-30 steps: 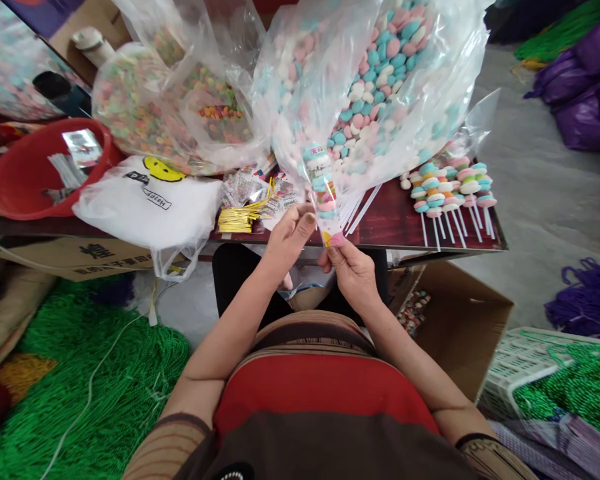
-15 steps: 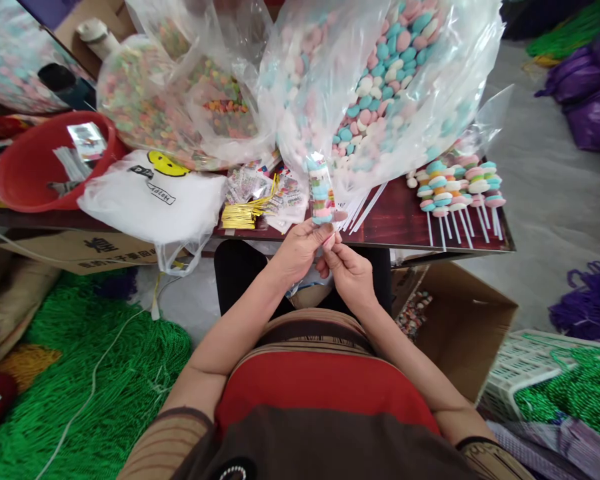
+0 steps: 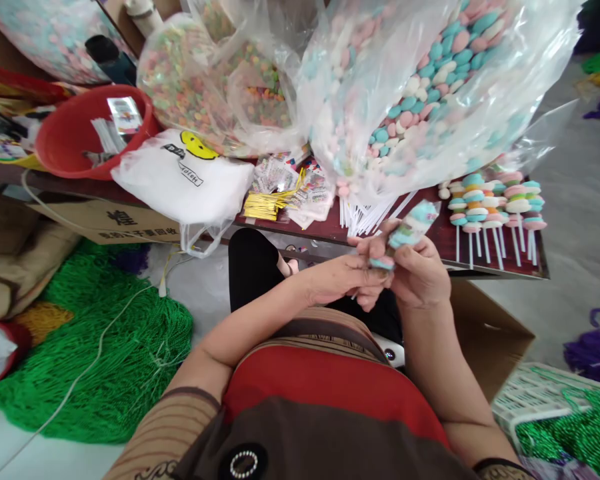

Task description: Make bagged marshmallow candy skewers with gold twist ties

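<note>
A marshmallow candy skewer [image 3: 411,227] in a clear wrapper is held tilted over my lap, its top leaning to the right. My right hand [image 3: 423,272] is closed round its right side, the thumb pressed on the wrapper. At its lower end, my left hand [image 3: 347,277] grips it with bent fingers, which hide the stick. Just beyond my hands, loose white sticks [image 3: 367,213] lie on the dark red table [image 3: 325,227]. Several finished marshmallow skewers [image 3: 495,203] rest to the right, sticks over the table edge.
Large clear bags of marshmallows [image 3: 410,113] and gummy candy [image 3: 220,93] stand at the back. Yellow twist ties [image 3: 265,205] and printed packets [image 3: 310,200] lie mid-table. Left are a white bag [image 3: 190,180] and red basin [image 3: 65,127]. Below right stands a cardboard box [image 3: 495,333].
Both hands have moved right with the wrapped skewer, which has gone from upright to tilted. My right hand has shifted from the lower end up to its side. The view has shifted too.
</note>
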`<act>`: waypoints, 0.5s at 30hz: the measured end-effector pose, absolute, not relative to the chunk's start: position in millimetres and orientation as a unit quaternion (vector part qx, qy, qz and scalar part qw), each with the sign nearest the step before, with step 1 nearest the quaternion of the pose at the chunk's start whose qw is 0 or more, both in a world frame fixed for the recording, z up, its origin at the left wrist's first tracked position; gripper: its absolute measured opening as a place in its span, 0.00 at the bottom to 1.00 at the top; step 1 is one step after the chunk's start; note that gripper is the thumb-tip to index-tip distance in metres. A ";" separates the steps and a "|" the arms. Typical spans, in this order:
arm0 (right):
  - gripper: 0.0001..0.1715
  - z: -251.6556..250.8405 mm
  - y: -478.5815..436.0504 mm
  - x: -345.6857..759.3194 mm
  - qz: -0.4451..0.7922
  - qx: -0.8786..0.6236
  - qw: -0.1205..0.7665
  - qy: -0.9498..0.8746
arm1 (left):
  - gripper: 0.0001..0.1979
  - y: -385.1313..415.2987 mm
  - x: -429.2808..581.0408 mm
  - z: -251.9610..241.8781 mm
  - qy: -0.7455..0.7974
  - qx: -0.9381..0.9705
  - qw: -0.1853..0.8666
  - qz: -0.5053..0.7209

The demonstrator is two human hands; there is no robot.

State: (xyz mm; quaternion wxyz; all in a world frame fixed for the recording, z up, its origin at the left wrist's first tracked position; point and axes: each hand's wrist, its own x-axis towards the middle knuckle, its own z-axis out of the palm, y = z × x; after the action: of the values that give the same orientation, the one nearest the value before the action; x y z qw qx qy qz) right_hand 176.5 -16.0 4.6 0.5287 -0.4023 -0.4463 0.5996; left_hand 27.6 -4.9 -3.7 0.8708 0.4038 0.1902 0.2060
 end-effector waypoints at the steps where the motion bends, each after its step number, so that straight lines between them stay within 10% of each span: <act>1: 0.29 2.1 -13.8 169.5 0.574 -0.417 0.548 -0.442 | 0.25 -3.2 26.6 -5.0 0.229 0.449 0.834 0.224; 7: 0.19 -12.1 1.5 139.8 0.447 -0.482 0.640 -0.397 | 0.02 15.4 11.7 -8.5 0.499 0.687 0.439 0.293; 15: 0.28 10.7 10.6 156.1 0.561 -0.433 0.521 -0.476 | 0.25 19.3 -14.4 0.2 0.232 0.432 0.830 0.264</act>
State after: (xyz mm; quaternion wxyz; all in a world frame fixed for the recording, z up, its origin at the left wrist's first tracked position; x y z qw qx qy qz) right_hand 156.1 10.6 10.7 0.5206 -0.4327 -0.4760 0.5614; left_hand -14.4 19.3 0.2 0.8303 0.4325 0.2324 0.2637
